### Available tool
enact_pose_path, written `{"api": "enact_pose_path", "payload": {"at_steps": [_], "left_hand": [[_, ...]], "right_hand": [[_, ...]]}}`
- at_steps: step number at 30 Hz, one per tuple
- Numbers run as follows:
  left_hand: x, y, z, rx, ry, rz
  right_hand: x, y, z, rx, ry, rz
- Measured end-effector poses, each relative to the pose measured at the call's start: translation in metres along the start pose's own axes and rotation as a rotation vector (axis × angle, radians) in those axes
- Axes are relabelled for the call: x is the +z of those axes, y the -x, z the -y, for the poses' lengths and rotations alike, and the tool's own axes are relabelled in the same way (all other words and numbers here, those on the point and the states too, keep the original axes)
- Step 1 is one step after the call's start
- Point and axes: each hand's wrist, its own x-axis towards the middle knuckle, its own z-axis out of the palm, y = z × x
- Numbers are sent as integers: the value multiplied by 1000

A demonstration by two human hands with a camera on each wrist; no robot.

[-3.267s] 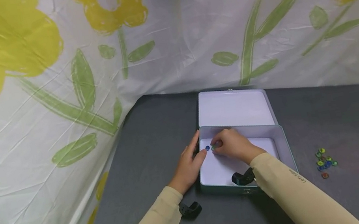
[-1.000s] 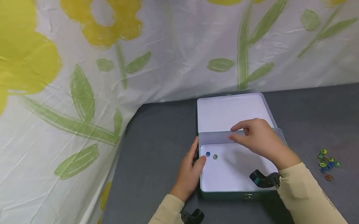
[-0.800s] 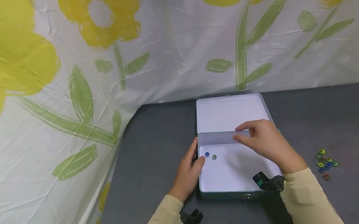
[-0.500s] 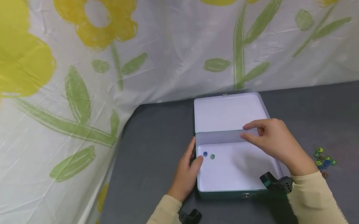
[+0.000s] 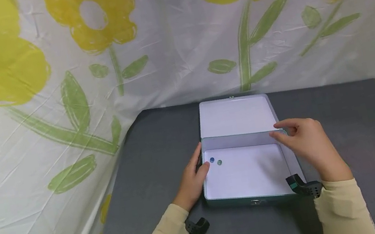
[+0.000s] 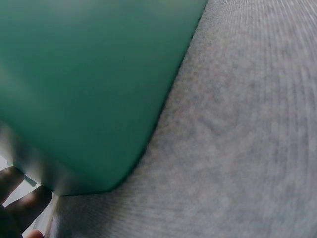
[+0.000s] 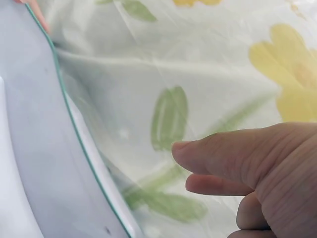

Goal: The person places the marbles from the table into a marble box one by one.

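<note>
An open tin box [image 5: 249,171], green outside and white inside, stands on the table with its lid [image 5: 236,116] folded back. My left hand [image 5: 191,183] grips the box's left wall, thumb over the rim and fingers along the outside. Near that thumb, a small round blue piece [image 5: 212,160] and a small round green piece [image 5: 220,162] lie on the box floor, slightly apart. Over the box's back right corner is my right hand [image 5: 311,145]; its thumb and index finger are apart with nothing between them. In the right wrist view the thumb [image 7: 213,153] is straight.
The dark grey table [image 5: 161,138] reaches back to a white flower-patterned curtain [image 5: 167,45]. Each wrist wears a black camera, one by the box's front right [image 5: 304,186]. The small round pieces seen earlier right of the box are hidden behind my right hand and wrist.
My right hand has let go of the green piece inside the box, lifted and moved right, its fingers parted. My left hand keeps its grip. The loose pieces at right have become covered.
</note>
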Motion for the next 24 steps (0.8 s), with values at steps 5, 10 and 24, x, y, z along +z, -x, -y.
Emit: {"api": "enact_pose_path", "payload": {"at_steps": [5, 10, 24], "left_hand": [[1, 0, 1, 7, 13, 3], [0, 1, 2, -15, 35, 3], [1, 0, 0, -13, 32, 14]], "right_hand": [[-16, 5, -16, 61, 15, -33], [-31, 9, -31, 136, 10, -48], [-53, 22, -83, 315, 35, -58]]}}
